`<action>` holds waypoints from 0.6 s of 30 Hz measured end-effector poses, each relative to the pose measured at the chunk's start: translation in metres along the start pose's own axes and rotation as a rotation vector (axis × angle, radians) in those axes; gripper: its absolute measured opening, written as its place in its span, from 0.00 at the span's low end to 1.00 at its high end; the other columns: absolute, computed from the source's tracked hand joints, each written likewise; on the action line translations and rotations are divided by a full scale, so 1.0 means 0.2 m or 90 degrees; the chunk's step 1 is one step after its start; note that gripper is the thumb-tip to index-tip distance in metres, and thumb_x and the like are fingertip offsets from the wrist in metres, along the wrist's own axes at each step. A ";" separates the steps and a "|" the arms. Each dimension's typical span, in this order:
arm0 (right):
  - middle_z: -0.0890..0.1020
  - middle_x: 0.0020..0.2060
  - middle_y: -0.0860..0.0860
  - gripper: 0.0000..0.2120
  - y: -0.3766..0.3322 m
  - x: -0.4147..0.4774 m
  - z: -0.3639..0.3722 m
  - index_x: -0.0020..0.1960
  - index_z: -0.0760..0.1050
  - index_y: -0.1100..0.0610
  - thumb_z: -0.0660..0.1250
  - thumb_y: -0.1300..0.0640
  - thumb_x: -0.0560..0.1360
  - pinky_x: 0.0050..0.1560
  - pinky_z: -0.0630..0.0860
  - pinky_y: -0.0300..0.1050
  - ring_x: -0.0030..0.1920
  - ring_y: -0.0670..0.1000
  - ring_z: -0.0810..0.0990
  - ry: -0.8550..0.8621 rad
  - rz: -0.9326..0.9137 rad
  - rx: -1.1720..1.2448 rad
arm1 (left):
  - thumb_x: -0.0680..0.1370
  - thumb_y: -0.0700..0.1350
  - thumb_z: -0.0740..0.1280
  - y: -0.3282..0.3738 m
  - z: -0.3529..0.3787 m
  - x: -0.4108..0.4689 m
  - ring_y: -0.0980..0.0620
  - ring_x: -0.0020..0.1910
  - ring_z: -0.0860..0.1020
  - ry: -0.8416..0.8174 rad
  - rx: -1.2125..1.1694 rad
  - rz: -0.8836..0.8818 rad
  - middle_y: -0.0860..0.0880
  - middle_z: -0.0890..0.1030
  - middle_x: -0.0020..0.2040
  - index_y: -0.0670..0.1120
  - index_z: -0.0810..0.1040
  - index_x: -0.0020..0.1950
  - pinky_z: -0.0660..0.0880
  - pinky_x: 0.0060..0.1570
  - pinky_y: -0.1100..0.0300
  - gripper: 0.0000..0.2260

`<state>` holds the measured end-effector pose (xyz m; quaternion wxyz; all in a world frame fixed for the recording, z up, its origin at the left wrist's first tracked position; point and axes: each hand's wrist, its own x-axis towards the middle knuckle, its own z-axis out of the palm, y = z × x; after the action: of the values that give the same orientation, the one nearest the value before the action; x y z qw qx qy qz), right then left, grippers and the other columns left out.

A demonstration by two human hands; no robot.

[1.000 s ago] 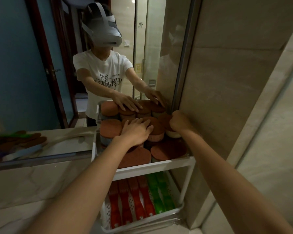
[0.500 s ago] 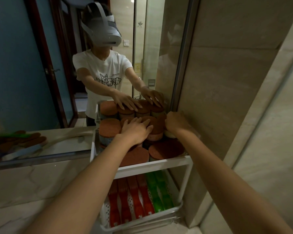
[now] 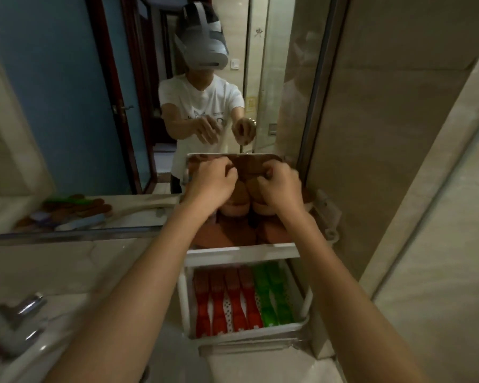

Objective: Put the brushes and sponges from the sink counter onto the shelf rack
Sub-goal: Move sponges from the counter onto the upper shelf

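Left hand (image 3: 209, 183): fingers curled, above the sponges (image 3: 227, 236) near the top tier's back edge; whether it grips, I cannot tell.
Right hand (image 3: 280, 187): the same, just beside the left hand.
Sponges: brown, round, filling the shelf rack (image 3: 241, 253) top tier.
Brushes (image 3: 233, 299): red and green, side by side in the lower tier.

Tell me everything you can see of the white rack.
The rack is white, plastic-looking, with two tiers in view. It stands on the counter, its back at the mirror, a tiled wall on its right. Brown round sponges fill the top tier, under the curled left hand and right hand; four red and two green brushes lie side by side below.
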<state>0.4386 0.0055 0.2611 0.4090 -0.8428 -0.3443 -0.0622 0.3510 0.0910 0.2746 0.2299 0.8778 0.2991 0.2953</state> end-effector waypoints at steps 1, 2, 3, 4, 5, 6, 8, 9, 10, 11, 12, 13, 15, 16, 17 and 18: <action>0.80 0.58 0.57 0.17 -0.05 -0.07 0.02 0.64 0.73 0.59 0.63 0.59 0.76 0.59 0.76 0.53 0.59 0.57 0.78 0.006 -0.019 0.030 | 0.80 0.45 0.57 -0.03 -0.06 -0.06 0.43 0.57 0.76 0.042 -0.007 -0.021 0.41 0.80 0.57 0.42 0.77 0.59 0.71 0.52 0.55 0.13; 0.80 0.57 0.57 0.17 -0.09 -0.14 0.05 0.64 0.73 0.58 0.63 0.58 0.76 0.59 0.76 0.53 0.59 0.56 0.78 0.004 -0.038 0.056 | 0.80 0.45 0.58 -0.06 -0.12 -0.13 0.44 0.57 0.76 0.079 -0.008 -0.046 0.42 0.80 0.57 0.43 0.78 0.59 0.70 0.51 0.57 0.13; 0.81 0.57 0.57 0.17 -0.14 -0.21 0.09 0.64 0.74 0.58 0.63 0.58 0.76 0.59 0.76 0.53 0.59 0.56 0.78 -0.009 -0.055 0.081 | 0.80 0.45 0.58 -0.12 -0.18 -0.22 0.45 0.57 0.77 0.110 -0.010 -0.079 0.43 0.80 0.57 0.43 0.78 0.59 0.69 0.50 0.58 0.13; 0.81 0.56 0.57 0.16 -0.19 -0.29 0.13 0.63 0.75 0.58 0.64 0.58 0.76 0.59 0.75 0.52 0.59 0.56 0.78 -0.026 -0.066 0.109 | 0.80 0.44 0.58 -0.18 -0.23 -0.31 0.46 0.57 0.77 0.130 -0.014 -0.117 0.43 0.81 0.58 0.43 0.78 0.60 0.69 0.50 0.59 0.13; 0.82 0.55 0.57 0.15 -0.24 -0.37 0.18 0.62 0.76 0.58 0.64 0.58 0.75 0.59 0.74 0.50 0.58 0.56 0.78 -0.048 -0.072 0.137 | 0.80 0.44 0.59 -0.25 -0.27 -0.40 0.46 0.58 0.77 0.147 -0.022 -0.160 0.43 0.81 0.58 0.43 0.78 0.60 0.69 0.52 0.60 0.13; 0.82 0.55 0.56 0.15 -0.30 -0.46 0.24 0.61 0.76 0.58 0.64 0.59 0.75 0.58 0.73 0.48 0.58 0.56 0.79 -0.083 -0.073 0.170 | 0.80 0.43 0.59 -0.34 -0.32 -0.51 0.46 0.58 0.77 0.160 -0.029 -0.207 0.43 0.81 0.58 0.43 0.78 0.60 0.70 0.53 0.60 0.13; 0.83 0.53 0.57 0.15 -0.39 -0.64 0.38 0.61 0.77 0.59 0.65 0.60 0.75 0.57 0.72 0.46 0.56 0.55 0.80 -0.171 -0.064 0.227 | 0.79 0.43 0.60 -0.51 -0.38 -0.73 0.46 0.58 0.78 0.175 -0.049 -0.303 0.42 0.81 0.58 0.42 0.78 0.59 0.70 0.53 0.61 0.12; 0.83 0.51 0.58 0.15 -0.44 -0.73 0.46 0.61 0.77 0.60 0.65 0.61 0.75 0.57 0.73 0.46 0.54 0.56 0.81 -0.223 -0.051 0.251 | 0.79 0.43 0.60 -0.60 -0.40 -0.84 0.46 0.58 0.78 0.180 -0.050 -0.349 0.42 0.81 0.58 0.42 0.78 0.59 0.70 0.51 0.62 0.12; 0.83 0.49 0.58 0.15 -0.48 -0.83 0.55 0.61 0.76 0.61 0.65 0.62 0.75 0.57 0.74 0.48 0.53 0.57 0.81 -0.275 -0.026 0.274 | 0.79 0.43 0.60 -0.68 -0.42 -0.96 0.45 0.58 0.78 0.176 -0.050 -0.391 0.42 0.81 0.58 0.41 0.78 0.59 0.69 0.50 0.63 0.12; 0.83 0.47 0.58 0.16 -0.52 -0.93 0.65 0.62 0.75 0.61 0.64 0.62 0.75 0.57 0.76 0.49 0.52 0.58 0.82 -0.327 -0.002 0.288 | 0.79 0.43 0.60 -0.78 -0.44 -1.08 0.45 0.58 0.78 0.172 -0.051 -0.437 0.41 0.81 0.57 0.41 0.79 0.58 0.68 0.50 0.62 0.12; 0.83 0.46 0.59 0.16 -0.56 -1.03 0.75 0.62 0.75 0.62 0.64 0.62 0.75 0.57 0.77 0.50 0.51 0.59 0.82 -0.372 0.022 0.304 | 0.79 0.42 0.61 -0.89 -0.45 -1.20 0.44 0.57 0.78 0.169 -0.046 -0.475 0.41 0.82 0.56 0.40 0.79 0.57 0.69 0.51 0.61 0.12; 0.83 0.46 0.59 0.16 -0.58 -1.11 0.82 0.62 0.75 0.62 0.64 0.61 0.75 0.58 0.77 0.52 0.51 0.59 0.82 -0.409 0.035 0.301 | 0.79 0.42 0.61 -0.98 -0.45 -1.28 0.43 0.56 0.79 0.162 -0.053 -0.504 0.40 0.82 0.55 0.40 0.79 0.56 0.70 0.53 0.59 0.11; 0.83 0.48 0.60 0.16 -0.70 -1.35 1.03 0.62 0.75 0.62 0.64 0.60 0.75 0.58 0.77 0.55 0.51 0.60 0.83 -0.519 0.042 0.289 | 0.79 0.42 0.61 -1.22 -0.53 -1.52 0.41 0.55 0.79 0.152 -0.057 -0.565 0.39 0.82 0.53 0.40 0.80 0.52 0.73 0.56 0.52 0.10; 0.83 0.48 0.59 0.16 -0.71 -1.41 1.10 0.62 0.75 0.61 0.64 0.60 0.75 0.59 0.77 0.56 0.51 0.60 0.83 -0.550 0.041 0.278 | 0.79 0.42 0.61 -1.29 -0.53 -1.58 0.41 0.55 0.79 0.137 -0.051 -0.576 0.39 0.82 0.52 0.41 0.80 0.51 0.74 0.56 0.50 0.09; 0.83 0.49 0.59 0.16 -0.74 -1.48 1.18 0.62 0.75 0.61 0.65 0.59 0.75 0.59 0.76 0.55 0.52 0.59 0.82 -0.579 0.038 0.255 | 0.79 0.42 0.60 -1.36 -0.56 -1.63 0.42 0.55 0.78 0.116 -0.030 -0.590 0.40 0.82 0.52 0.40 0.79 0.51 0.73 0.55 0.51 0.10; 0.83 0.52 0.60 0.17 -0.78 -1.56 1.28 0.62 0.74 0.60 0.65 0.58 0.75 0.60 0.76 0.54 0.53 0.59 0.82 -0.609 0.036 0.225 | 0.80 0.42 0.58 -1.43 -0.61 -1.70 0.42 0.55 0.78 0.100 -0.010 -0.605 0.40 0.81 0.53 0.39 0.79 0.50 0.72 0.54 0.52 0.11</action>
<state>0.0593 0.0936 0.0727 0.3437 -0.7038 -0.4751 0.4010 -0.0607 0.0999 0.0676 0.3228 0.6174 0.6811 0.2251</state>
